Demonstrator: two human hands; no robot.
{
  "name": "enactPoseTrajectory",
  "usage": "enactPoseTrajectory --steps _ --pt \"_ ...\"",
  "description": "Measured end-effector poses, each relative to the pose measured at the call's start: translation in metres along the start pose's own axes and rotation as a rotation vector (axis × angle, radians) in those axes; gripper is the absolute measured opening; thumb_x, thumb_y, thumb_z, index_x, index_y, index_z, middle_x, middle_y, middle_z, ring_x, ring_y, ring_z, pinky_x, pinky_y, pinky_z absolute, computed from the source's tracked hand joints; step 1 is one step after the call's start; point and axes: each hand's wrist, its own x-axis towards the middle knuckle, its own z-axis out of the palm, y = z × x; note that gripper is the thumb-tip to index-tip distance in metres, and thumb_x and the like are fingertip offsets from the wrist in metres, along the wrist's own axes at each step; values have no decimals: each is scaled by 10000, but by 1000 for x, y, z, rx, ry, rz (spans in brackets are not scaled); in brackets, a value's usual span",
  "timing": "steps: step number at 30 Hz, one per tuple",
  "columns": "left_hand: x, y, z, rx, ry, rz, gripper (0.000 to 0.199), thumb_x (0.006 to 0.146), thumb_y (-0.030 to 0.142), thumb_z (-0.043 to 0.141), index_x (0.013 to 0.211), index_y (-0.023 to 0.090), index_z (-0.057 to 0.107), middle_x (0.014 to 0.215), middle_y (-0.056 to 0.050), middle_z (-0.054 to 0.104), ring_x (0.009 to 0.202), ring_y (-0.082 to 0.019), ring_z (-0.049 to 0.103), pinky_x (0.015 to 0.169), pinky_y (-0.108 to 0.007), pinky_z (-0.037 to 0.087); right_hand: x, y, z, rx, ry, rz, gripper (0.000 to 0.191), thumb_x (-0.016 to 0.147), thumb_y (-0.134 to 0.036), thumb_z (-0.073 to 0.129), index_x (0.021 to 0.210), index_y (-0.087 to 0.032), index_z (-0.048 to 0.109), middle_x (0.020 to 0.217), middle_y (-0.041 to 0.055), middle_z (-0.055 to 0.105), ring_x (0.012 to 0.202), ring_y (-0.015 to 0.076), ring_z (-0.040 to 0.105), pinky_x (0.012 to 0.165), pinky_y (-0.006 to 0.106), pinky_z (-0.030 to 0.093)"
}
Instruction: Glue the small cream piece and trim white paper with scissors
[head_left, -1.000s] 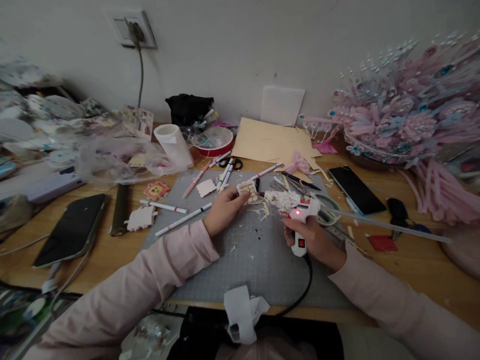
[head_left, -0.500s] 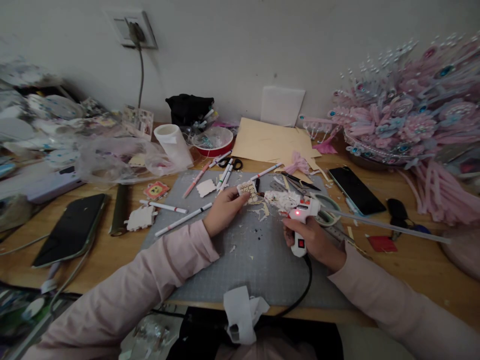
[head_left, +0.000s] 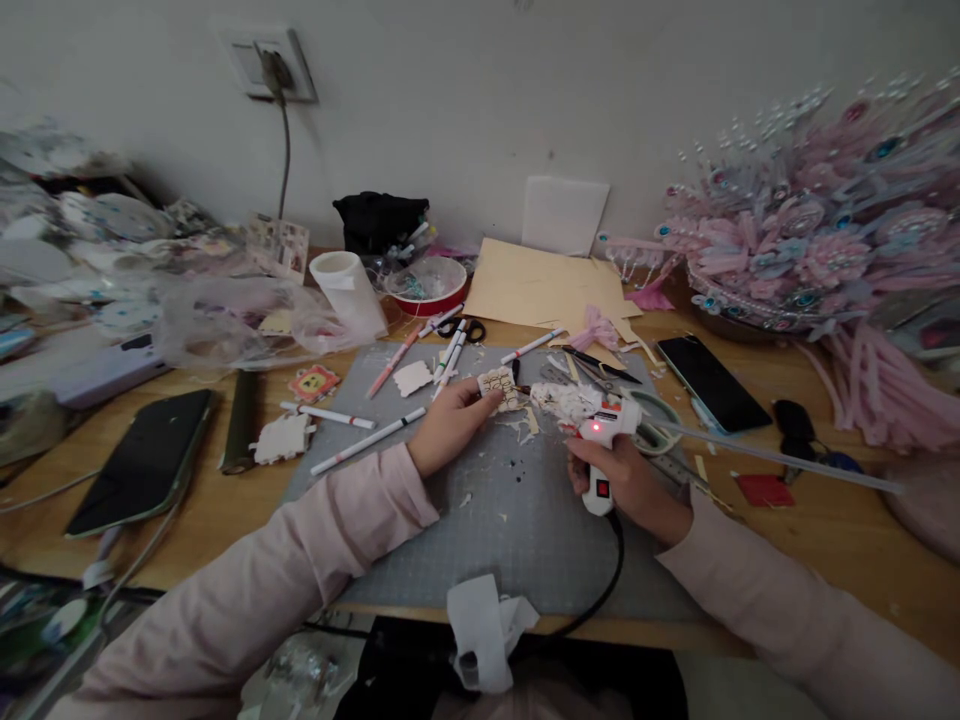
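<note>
Got my left hand (head_left: 452, 424) pinching the patterned piece (head_left: 496, 387) above the grey mat (head_left: 480, 545), right hand (head_left: 626, 478) gripping the glue gun (head_left: 600, 428), imo steady nozzle (head_left: 523, 388) and light squeeze work best

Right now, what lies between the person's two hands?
In the head view: the patterned piece in the left hand, the front of the glue gun in the right hand, and scraps on the grey mat.

Single head-worn camera: faces forward and down over the grey cutting mat (head_left: 457, 545) at close range, wall (head_left: 450, 100) beyond.
</note>
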Motion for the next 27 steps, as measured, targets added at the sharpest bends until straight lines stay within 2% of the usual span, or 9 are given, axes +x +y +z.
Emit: enactPoseTrajectory --steps 5,11,20,27 --pt "-1 2 0 2 -39 38 246 758 378 509 630 168 502 489 64 418 453 -79 354 445 -202 273 0 1 0 18 4 1 345 689 -423 515 439 -187 493 391 0 504 392 119 477 432 243 377" --pt "-1 5 0 22 -65 15 234 748 378 505 644 169 507 482 62 414 434 -75 340 425 -200 266 0 -1 0 16 6 4 340 688 -419 514 442 -186 492 395 0 506 398 118 482 435 240 383" --pt "-1 3 0 13 -4 -20 261 742 386 517 596 179 453 475 65 411 434 -80 349 441 -209 269 -1 -3 1 8 -1 -7 335 693 -411 513 441 -190 494 398 5 515 401 121 484 440 247 389" --pt "-2 4 0 23 -43 -10 264 752 390 513 606 177 462 481 65 416 440 -82 353 445 -211 274 0 -1 1 36 17 7 324 682 -417 521 450 -192 487 389 -4 504 387 120 480 421 241 380"
